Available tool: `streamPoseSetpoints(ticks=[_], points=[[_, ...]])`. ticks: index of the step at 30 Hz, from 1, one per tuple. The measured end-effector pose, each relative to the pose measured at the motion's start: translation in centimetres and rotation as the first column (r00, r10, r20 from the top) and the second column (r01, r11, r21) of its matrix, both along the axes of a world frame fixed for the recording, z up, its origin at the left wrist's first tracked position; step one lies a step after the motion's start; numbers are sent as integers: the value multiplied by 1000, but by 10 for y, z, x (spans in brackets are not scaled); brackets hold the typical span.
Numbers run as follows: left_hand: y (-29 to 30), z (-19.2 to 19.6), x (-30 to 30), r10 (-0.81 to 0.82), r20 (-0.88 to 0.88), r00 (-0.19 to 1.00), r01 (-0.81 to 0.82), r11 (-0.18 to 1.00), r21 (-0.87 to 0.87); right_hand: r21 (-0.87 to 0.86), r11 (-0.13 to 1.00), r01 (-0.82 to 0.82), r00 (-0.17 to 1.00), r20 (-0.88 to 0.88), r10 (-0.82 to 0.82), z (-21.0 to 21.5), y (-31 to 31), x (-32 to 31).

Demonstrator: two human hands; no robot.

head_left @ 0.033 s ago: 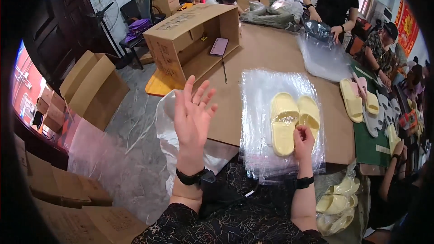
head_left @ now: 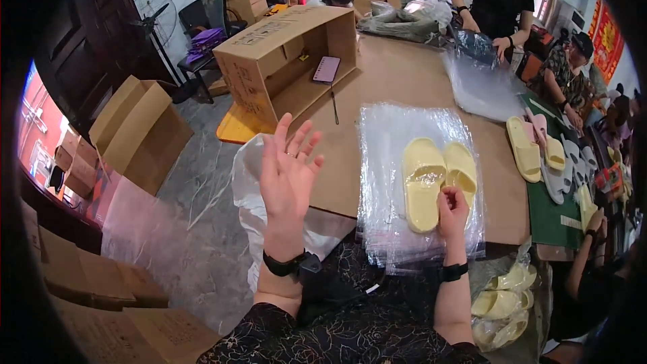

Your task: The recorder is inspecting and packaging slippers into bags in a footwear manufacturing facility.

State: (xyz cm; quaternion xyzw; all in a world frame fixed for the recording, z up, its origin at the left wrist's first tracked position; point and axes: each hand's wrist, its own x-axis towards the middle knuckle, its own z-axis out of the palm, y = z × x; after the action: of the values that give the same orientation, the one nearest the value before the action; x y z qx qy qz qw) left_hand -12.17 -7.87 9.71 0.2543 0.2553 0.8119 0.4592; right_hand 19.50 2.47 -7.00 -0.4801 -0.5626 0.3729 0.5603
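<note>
At the far left, on the grey floor: flat and half-folded cardboard cartons [head_left: 138,128] lying stacked, presumably waiting to be filled. Further in, lying on its side at the tabletop [head_left: 397,74] corner with its mouth facing inward: a large open cardboard box [head_left: 283,54], holding a small dark pink-edged tablet-like thing [head_left: 327,69] inside, likely tipped that way for easy reach. Below it, raised in the air with palm turned up and fingers fully spread: the left hand [head_left: 288,178], gripping nothing, hovering above a crumpled clear plastic bag [head_left: 253,195] hanging off the tabletop edge. Right of that, spread flat on the brown tabletop: a stack of clear plastic sleeves [head_left: 384,182], with a pair of pale yellow slippers [head_left: 438,175] lying side by side on top, soles down, seemingly inside the topmost sleeve. At the slippers' near end: the right hand [head_left: 453,205], fingers curled in, pinching at the heel or the film there; impossible to tell which. Further right: more loose slippers [head_left: 536,152], yellow, pink and grey, lying on a green mat, with other people's hands working beyond.
</note>
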Motion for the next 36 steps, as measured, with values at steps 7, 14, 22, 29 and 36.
streamPoseSetpoints(ticks=[7, 14, 22, 29, 36], points=[[3, -17, 2, -182, 27, 983, 176, 973, 146, -15, 999, 39, 999, 28, -38, -6, 2, 11], [13, -50, 13, 6, -195, 981, 30, 983, 181, 460, 848, 265, 943, 60, -327, 31, -17, 6], [60, -97, 80, -367, -488, 791, 248, 924, -292, 107, 977, 183, 750, 627, -209, 80, 4, 23], [77, -163, 105, -166, -986, -18, -39, 985, -166, 67, 958, 279, 565, 795, -220, 16, 52, -10], [78, -161, 108, -265, -936, -231, -161, 959, -232, -15, 897, 441, 649, 695, -307, 17, -16, 67]])
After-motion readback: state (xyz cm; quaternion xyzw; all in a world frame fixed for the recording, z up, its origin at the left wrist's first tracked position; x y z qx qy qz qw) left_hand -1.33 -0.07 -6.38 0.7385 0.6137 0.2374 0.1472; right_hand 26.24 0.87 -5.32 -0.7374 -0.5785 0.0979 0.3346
